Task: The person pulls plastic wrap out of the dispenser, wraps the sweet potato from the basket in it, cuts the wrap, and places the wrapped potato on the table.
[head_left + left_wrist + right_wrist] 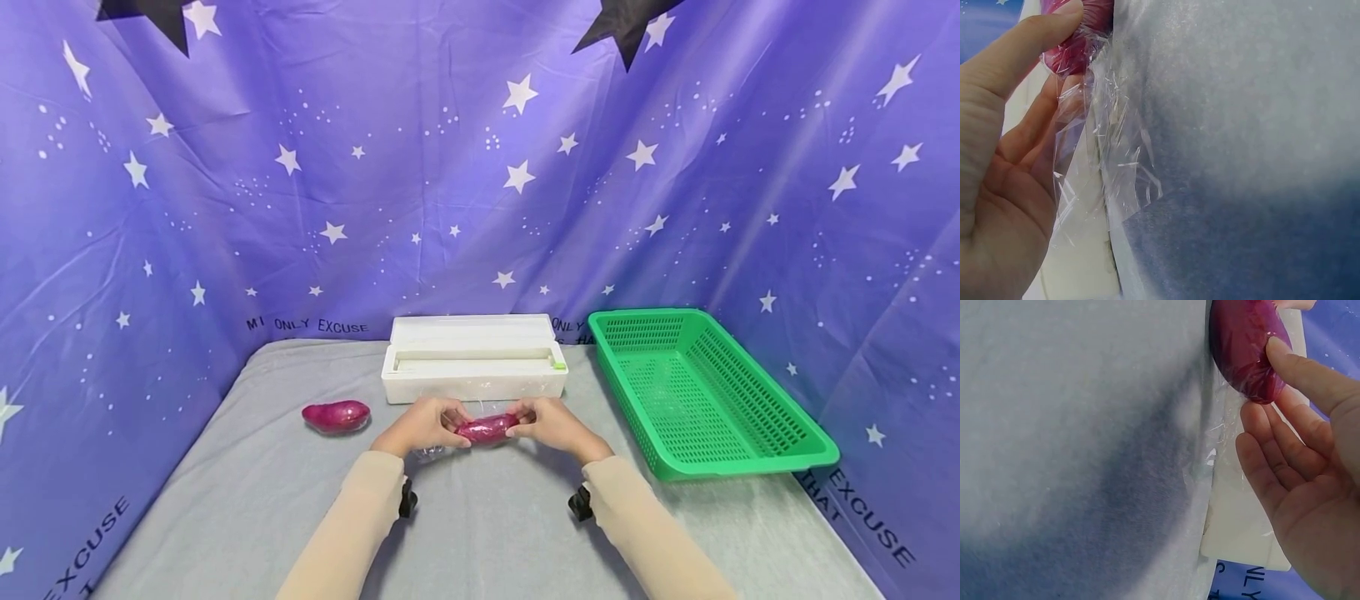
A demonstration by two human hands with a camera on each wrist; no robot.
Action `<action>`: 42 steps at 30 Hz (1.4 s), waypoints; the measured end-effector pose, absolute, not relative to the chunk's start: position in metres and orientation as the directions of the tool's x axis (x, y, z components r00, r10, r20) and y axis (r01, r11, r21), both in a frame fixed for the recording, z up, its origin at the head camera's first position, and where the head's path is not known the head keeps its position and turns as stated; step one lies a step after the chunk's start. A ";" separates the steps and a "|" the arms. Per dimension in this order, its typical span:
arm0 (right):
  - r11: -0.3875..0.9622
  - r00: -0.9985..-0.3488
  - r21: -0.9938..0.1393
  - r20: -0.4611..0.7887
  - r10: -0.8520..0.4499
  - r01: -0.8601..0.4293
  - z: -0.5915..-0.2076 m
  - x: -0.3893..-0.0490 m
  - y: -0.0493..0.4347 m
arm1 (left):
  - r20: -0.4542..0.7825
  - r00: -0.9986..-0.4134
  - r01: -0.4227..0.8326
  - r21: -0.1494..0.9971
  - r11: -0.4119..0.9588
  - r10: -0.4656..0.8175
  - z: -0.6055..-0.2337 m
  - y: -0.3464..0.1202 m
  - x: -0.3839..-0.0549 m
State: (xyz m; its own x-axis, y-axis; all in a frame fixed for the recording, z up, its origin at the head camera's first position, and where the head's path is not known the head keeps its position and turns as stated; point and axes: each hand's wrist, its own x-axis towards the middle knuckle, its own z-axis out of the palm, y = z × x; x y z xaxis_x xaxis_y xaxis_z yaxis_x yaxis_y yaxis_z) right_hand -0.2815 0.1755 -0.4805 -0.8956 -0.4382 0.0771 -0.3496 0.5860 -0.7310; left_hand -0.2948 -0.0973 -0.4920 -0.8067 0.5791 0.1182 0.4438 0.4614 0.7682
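A purple sweet potato (487, 429) lies crosswise between both hands, with clear cling film (1122, 137) around it. My left hand (426, 425) holds its left end, thumb (1054, 30) on the near side and fingers behind. Loose crinkled film trails from that end across the left fingers. At the other end my right hand (553, 427) grips the sweet potato, its thumb (1294, 365) pressed on the skin side and fingertips beneath the tip. A second shiny purple sweet potato (337, 416) rests on the table to the left.
Right behind the hands stands a white cling film box (472, 388) with its lid raised and a green piece at its right end. A green perforated basket (645, 417) sits at the right. Grey cloth covers the table (480, 533); a purple starry curtain (450, 208) surrounds it.
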 end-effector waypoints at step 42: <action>0.626 -0.786 -0.684 -0.125 -0.606 -0.374 -0.470 -0.273 0.192 | 0.013 -0.754 0.480 0.695 0.536 0.657 -0.485 -0.103 -0.286</action>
State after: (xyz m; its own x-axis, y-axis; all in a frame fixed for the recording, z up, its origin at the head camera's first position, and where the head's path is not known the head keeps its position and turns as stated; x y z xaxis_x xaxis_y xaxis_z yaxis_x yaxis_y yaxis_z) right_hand -0.2728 0.1915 -0.4696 -0.7858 -0.6057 -0.1246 -0.3741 0.6260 -0.6842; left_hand -0.2856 -0.1029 -0.4851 -0.7537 0.6571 0.0134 0.4797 0.5361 0.6946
